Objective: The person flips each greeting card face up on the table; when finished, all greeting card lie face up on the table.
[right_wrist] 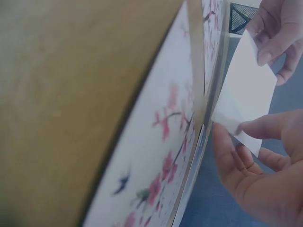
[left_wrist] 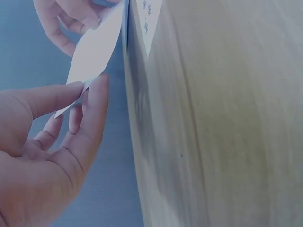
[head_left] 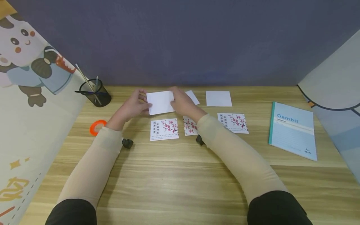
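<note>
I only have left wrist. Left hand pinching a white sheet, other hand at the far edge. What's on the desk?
Observer: Three blossom-print cards lie in a row nearer the person than the white sheet.
Operator: Other blank sheets?
Observer: One white square lies flat right of the hands.
Operator: Anything left of the left hand?
Observer: An orange tape ring and a black mesh pen cup.
Operator: Far right?
Observer: A blue Gambit notebook, closed.

i'm at a partitioned study desk (head_left: 180, 187): mesh pen holder (head_left: 95, 93), gambit notebook (head_left: 293, 130), cartoon panda divider (head_left: 31, 68), tape roll (head_left: 96, 127).
</note>
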Motion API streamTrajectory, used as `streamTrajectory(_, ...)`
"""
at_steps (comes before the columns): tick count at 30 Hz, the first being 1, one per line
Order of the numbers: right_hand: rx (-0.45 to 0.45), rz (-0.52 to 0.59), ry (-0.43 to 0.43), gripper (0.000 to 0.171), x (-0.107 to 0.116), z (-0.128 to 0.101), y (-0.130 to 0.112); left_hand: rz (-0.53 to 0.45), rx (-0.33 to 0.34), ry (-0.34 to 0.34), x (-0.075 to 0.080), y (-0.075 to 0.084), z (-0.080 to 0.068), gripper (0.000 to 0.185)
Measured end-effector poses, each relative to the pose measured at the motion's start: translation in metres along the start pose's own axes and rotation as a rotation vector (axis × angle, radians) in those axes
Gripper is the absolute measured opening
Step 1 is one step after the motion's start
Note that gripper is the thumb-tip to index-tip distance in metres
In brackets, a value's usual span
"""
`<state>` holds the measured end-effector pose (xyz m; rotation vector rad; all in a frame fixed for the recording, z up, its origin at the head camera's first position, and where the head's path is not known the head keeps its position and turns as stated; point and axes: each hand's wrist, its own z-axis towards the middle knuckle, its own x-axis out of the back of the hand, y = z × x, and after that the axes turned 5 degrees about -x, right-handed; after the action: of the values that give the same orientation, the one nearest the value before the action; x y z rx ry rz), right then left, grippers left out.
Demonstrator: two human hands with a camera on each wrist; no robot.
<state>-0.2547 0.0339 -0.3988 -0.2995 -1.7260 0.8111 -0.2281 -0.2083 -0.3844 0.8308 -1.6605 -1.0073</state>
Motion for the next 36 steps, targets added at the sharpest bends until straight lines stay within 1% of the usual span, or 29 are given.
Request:
streamTrajectory(4, 0.0, 0.027, 0.005, 0.062, 0.002, -0.002, 0.003, -0.011, -0.023, 0.005, -0.001, 0.002, -0.001, 0.058)
streamTrajectory(8, 0.0, 0.054, 0.02, 0.063, 0.005, -0.004, 0.003, -0.019, -0.042, 0.009, -0.002, 0.006, -0.003, 0.055)
streamTrajectory(18, 0.038, 0.103, 0.118, 0.064, 0.008, -0.007, 0.002, -0.021, -0.127, 0.025, -0.005, 0.013, -0.009, 0.047)
streamTrajectory(23, 0.038, 0.12, 0.169, 0.063, 0.009, -0.007, 0.002, -0.022, -0.165, 0.031, -0.007, 0.015, -0.011, 0.042)
streamTrajectory(27, 0.01, 0.15, 0.174, 0.061, 0.01, -0.007, 0.002, -0.015, -0.181, 0.039, -0.008, 0.017, -0.013, 0.039)
streamTrajectory(33, -0.051, 0.211, 0.143, 0.059, 0.011, -0.007, 0.004, 0.028, -0.193, 0.063, -0.01, 0.02, -0.015, 0.036)
streamTrajectory(36, -0.064, 0.26, 0.164, 0.054, 0.012, -0.008, 0.005, 0.057, -0.206, 0.078, -0.01, 0.02, -0.015, 0.036)
